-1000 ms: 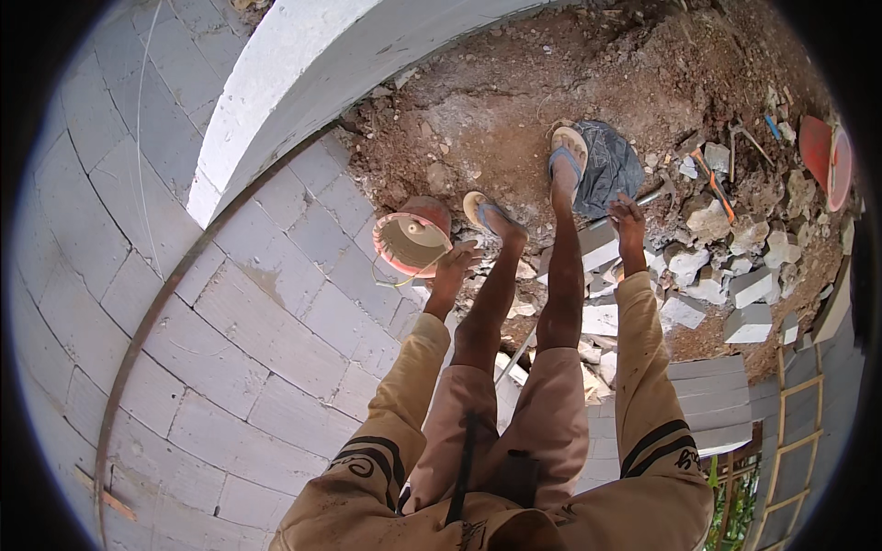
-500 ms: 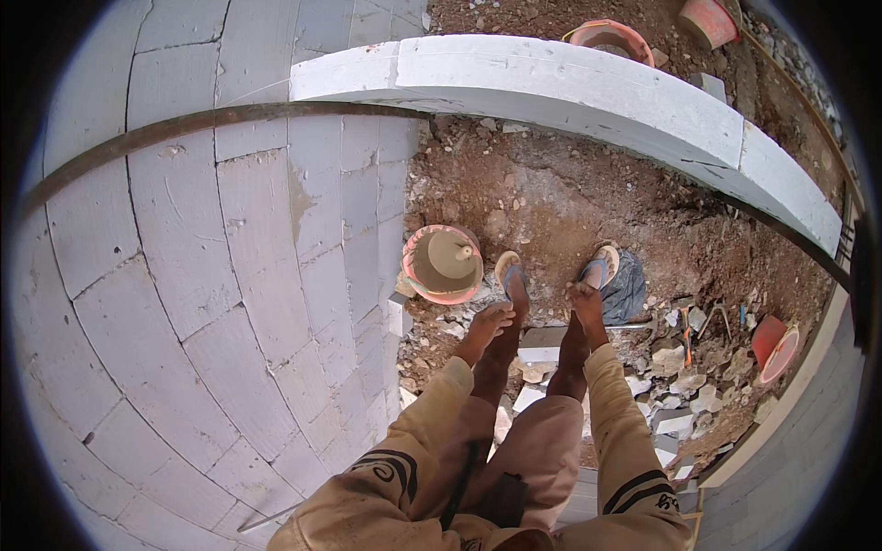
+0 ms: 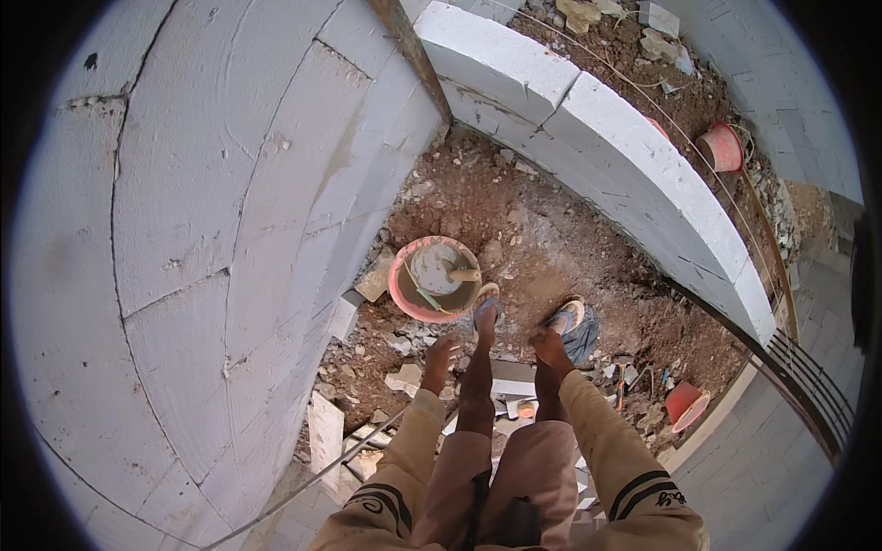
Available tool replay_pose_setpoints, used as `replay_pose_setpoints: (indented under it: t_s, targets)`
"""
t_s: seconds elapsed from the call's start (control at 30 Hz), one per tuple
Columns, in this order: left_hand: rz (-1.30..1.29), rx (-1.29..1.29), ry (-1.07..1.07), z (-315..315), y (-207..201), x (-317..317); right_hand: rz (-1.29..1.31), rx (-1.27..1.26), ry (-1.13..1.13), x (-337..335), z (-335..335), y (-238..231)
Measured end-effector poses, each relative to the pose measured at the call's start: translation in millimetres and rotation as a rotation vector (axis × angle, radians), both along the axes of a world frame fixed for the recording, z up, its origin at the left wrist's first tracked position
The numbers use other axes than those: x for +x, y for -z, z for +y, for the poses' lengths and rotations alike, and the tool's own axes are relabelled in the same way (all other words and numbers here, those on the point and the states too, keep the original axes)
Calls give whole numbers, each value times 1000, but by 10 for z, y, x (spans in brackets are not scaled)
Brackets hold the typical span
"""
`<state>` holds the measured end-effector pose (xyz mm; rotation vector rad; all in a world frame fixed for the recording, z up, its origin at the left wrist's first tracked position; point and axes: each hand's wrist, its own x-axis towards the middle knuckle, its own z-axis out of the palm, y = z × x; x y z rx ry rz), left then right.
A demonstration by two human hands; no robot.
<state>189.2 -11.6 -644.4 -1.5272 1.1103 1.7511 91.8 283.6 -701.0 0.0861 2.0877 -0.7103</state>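
My left hand [image 3: 440, 360] hangs just below the mortar bucket, beside my left shin. Its fingers are loosely bent and apart, with nothing visible in them. My right hand [image 3: 548, 349] is in front of my right shin, its fingers curled together; whatever they may hold is hidden. The round pink bucket [image 3: 398, 294] stands on the soil left of my feet. Inside it lies grey wet mortar, and a trowel's wooden handle [image 3: 466, 275] pokes up from it. Neither hand touches the bucket.
A tall block wall [image 3: 184, 303] rises on the left. A low white block wall [image 3: 643, 138] crosses ahead, with a taut string beyond it. Rubble, a dark plastic bag [image 3: 581, 338], a hammer [image 3: 621, 384] and a tipped red bucket [image 3: 684, 404] lie rightward. A metal rod [image 3: 312, 477] leans at lower left.
The view has turned and tilted, bringing the left wall closer and swinging the low wall rightward. Both hands sit lower and farther left in the picture. More of the trowel handle shows.
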Motion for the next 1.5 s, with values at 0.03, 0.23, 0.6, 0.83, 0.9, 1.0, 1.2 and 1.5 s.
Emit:
replay_pose_setpoints:
  t_s: [0.03,0.23,0.6,0.83,0.9,1.0,1.2,1.5]
  targets:
    - [12,18,-66,-50,29,46,45,-70,-52,-57,-16,35]
    - [27,-37,-185,-244,144,180,-8,-102,-124,-687,-495,118]
    - [-14,-19,-246,-131,20,380,-158,-329,119,-799,-1030,-143]
    - [-109,3,-52,78,-37,547,-237,-14,243,118,506,-451]
    - [-113,-6,45,116,17,504,-213,21,338,398,980,-492]
    - [-39,22,186,168,112,328,-251,170,510,973,1571,-558]
    - [163,21,742,423,604,-435,-361,153,1078,2393,2026,-251]
    - [411,-26,1437,2760,2477,-1016,-190,247,1282,3643,2125,1700]
